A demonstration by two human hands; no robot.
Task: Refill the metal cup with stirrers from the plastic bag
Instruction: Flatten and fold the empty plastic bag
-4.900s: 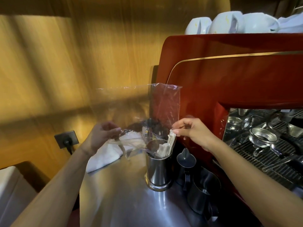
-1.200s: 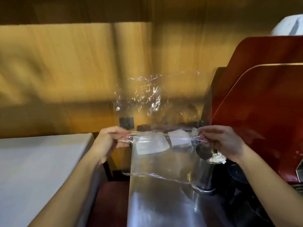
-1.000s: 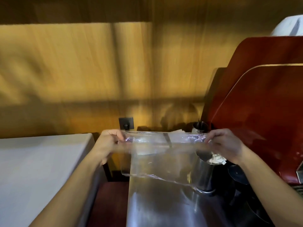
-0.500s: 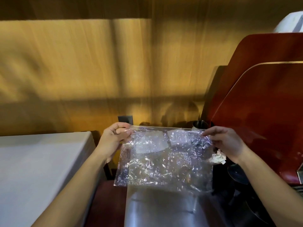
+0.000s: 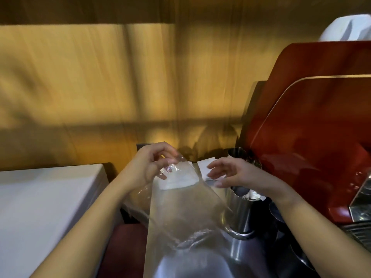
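The left hand [image 5: 149, 165] pinches the empty-looking plastic bag [image 5: 180, 207]; the right hand [image 5: 230, 173] hovers spread beside it. Stirrers [image 5: 251, 194] fill the metal cup [image 5: 240, 213]; discarding the bag seems next.

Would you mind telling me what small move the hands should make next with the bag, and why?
Probably bring the right hand back to the plastic bag to fold it away. Only the left hand pinches its top edge, the bag hangs limp and looks empty, and stirrers already show in the metal cup.
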